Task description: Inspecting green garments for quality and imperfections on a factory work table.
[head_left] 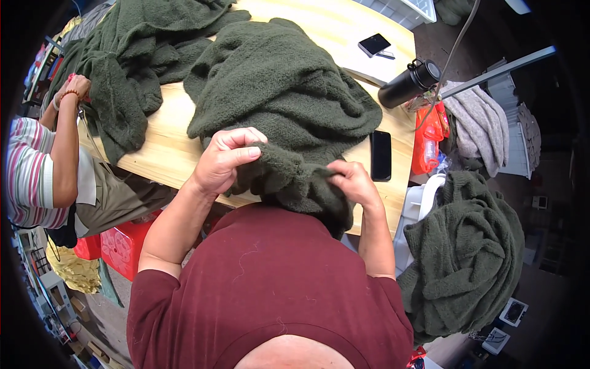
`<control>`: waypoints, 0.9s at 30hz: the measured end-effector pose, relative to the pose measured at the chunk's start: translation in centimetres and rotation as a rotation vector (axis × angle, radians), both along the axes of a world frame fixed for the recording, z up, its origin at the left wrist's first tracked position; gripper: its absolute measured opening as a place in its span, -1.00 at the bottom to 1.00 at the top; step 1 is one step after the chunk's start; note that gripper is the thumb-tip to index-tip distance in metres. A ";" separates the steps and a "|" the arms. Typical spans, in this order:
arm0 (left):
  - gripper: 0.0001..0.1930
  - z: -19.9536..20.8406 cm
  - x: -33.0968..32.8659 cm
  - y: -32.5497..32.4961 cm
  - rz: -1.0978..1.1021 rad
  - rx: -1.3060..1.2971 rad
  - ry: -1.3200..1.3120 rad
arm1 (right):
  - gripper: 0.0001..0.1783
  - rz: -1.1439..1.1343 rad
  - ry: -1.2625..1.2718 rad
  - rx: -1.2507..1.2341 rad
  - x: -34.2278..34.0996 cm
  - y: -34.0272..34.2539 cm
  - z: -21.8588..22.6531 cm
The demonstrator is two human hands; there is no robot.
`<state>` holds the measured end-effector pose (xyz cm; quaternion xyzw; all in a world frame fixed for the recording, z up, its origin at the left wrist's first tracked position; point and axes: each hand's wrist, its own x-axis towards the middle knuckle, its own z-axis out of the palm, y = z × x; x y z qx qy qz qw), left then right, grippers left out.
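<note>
A dark green knitted garment (276, 80) lies bunched on the wooden table in front of me, its near end drawn over the table's edge toward my body. My left hand (226, 158) pinches a gathered fold of it between thumb and fingers. On the other side of that fold, my right hand (355, 182) grips the knit with curled fingers. The stretch between both hands is crumpled, and part of it drops toward my lap, where its end is hidden.
A black phone (381, 155) lies right of the garment, near a black flask (410, 83). More green knitwear (470, 252) fills a white bin at my right. At left, a co-worker's hands (75, 89) hold another green knit (132, 61). A red stool (126, 246) stands below.
</note>
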<state>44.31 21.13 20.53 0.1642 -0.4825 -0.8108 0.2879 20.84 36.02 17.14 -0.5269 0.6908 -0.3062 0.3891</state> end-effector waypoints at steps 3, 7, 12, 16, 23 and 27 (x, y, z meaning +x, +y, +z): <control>-0.95 1.1 -0.2 0.1 -0.038 0.124 -0.111 | -0.65 -0.233 0.309 -0.510 0.8 0.4 1.9; -0.96 2.7 -1.6 1.2 -0.061 0.001 -0.132 | -0.56 0.076 0.353 -0.880 4.3 0.3 6.9; -0.95 2.8 -2.3 2.5 -0.161 -0.096 -0.220 | -0.72 0.167 0.504 -1.098 6.4 -2.1 6.6; -0.93 2.1 -2.0 2.8 -0.128 -0.060 -0.231 | -0.79 0.114 0.482 -1.083 7.2 -2.4 5.4; -0.93 0.8 -1.5 3.7 0.056 0.033 -0.179 | -0.82 0.146 0.620 -1.072 7.9 -3.0 4.6; -0.94 0.4 -1.3 3.8 0.093 -0.093 -0.214 | -0.83 0.079 0.663 -1.077 8.3 -3.2 4.1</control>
